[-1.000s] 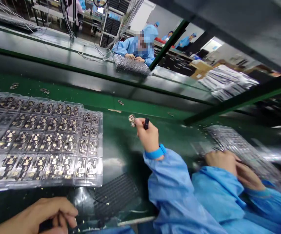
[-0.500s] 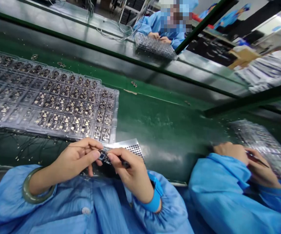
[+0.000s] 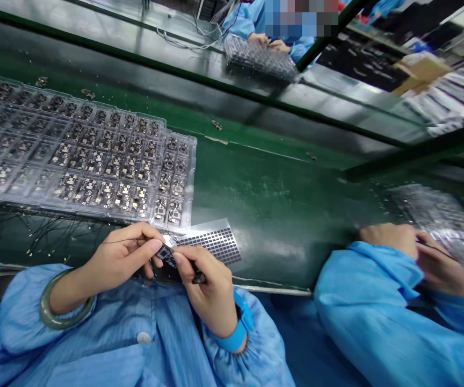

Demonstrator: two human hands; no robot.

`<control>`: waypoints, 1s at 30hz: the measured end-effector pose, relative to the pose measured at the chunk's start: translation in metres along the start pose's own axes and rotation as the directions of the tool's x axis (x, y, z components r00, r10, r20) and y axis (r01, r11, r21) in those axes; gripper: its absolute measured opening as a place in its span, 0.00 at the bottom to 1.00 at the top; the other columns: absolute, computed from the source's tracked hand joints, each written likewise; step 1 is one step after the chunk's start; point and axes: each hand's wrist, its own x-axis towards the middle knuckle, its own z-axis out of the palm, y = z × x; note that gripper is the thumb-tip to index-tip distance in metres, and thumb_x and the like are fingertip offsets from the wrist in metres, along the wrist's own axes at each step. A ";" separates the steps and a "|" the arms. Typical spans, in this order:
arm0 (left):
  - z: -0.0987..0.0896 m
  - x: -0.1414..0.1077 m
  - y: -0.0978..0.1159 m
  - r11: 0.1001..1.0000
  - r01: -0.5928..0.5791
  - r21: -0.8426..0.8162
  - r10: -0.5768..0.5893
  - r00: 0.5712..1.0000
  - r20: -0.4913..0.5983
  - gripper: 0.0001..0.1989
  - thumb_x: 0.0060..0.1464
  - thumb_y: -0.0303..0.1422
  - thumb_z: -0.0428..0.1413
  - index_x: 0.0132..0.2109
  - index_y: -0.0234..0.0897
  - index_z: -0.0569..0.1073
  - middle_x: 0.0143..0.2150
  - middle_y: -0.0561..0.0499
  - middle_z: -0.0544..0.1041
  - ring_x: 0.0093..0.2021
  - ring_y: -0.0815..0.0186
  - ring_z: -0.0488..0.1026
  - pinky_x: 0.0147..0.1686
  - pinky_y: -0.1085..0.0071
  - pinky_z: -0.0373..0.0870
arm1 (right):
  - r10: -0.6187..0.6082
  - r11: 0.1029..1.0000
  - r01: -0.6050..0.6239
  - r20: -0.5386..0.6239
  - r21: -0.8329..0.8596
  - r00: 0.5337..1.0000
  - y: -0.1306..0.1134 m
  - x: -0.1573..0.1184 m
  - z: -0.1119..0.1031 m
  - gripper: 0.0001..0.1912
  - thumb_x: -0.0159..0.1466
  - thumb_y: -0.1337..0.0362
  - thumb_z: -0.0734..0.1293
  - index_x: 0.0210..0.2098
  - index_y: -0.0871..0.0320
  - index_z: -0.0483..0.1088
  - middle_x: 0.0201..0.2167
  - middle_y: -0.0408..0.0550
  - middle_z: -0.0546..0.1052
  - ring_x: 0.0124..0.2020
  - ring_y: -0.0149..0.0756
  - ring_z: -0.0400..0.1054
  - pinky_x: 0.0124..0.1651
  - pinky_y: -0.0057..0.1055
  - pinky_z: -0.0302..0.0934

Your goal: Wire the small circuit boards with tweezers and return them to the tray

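A small dark circuit board (image 3: 166,255) is held in front of my body, pinched from both sides. My left hand (image 3: 121,259) grips its left end between thumb and forefinger, and a thin dark wire runs out across the fingers. The thumb and fingers of my right hand (image 3: 209,285) close on the board's right end. A dark object (image 3: 198,277) shows beneath these fingers, its kind unclear. Just behind the hands lies a clear sheet of small black squares (image 3: 219,244), partly covered by my right hand.
Clear plastic trays (image 3: 34,201) full of circuit boards stand at the left. Loose black wires (image 3: 55,231) lie before them. On the right, a co-worker's hands (image 3: 393,242) work beside another tray (image 3: 437,220). A green metal bar (image 3: 216,88) crosses behind the green bench (image 3: 272,188).
The view has shifted slightly. My hands stay on the circuit board, which has turned a little, and my right hand sits slightly further left. More of the black-squared sheet shows.
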 end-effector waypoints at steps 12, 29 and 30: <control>-0.002 -0.003 -0.004 0.993 -0.116 0.030 0.116 0.993 -0.003 0.03 0.60 0.27 0.54 0.39 0.36 0.73 0.30 0.56 0.74 0.28 0.76 0.77 0.28 0.85 0.76 | 0.054 0.992 -0.055 0.010 0.114 0.998 0.001 0.000 -0.001 0.04 0.64 0.69 0.64 0.35 0.58 0.72 0.27 0.43 0.76 0.27 0.29 0.70 0.30 0.24 0.62; -0.005 -0.003 -0.003 0.982 -0.184 0.049 0.185 0.982 -0.033 0.04 0.58 0.24 0.55 0.39 0.36 0.74 0.31 0.55 0.77 0.27 0.76 0.77 0.29 0.85 0.76 | 0.196 0.951 -0.196 0.027 0.240 0.980 0.002 0.002 0.003 0.04 0.64 0.66 0.65 0.33 0.56 0.72 0.26 0.43 0.76 0.27 0.30 0.70 0.30 0.26 0.63; -0.004 -0.003 -0.003 0.985 -0.165 0.047 0.166 0.985 -0.037 0.04 0.58 0.24 0.55 0.38 0.35 0.74 0.30 0.56 0.77 0.26 0.76 0.77 0.27 0.85 0.75 | 0.222 0.939 -0.225 0.039 0.259 0.974 0.004 0.001 0.004 0.04 0.64 0.66 0.65 0.33 0.56 0.72 0.26 0.43 0.76 0.27 0.30 0.70 0.30 0.26 0.63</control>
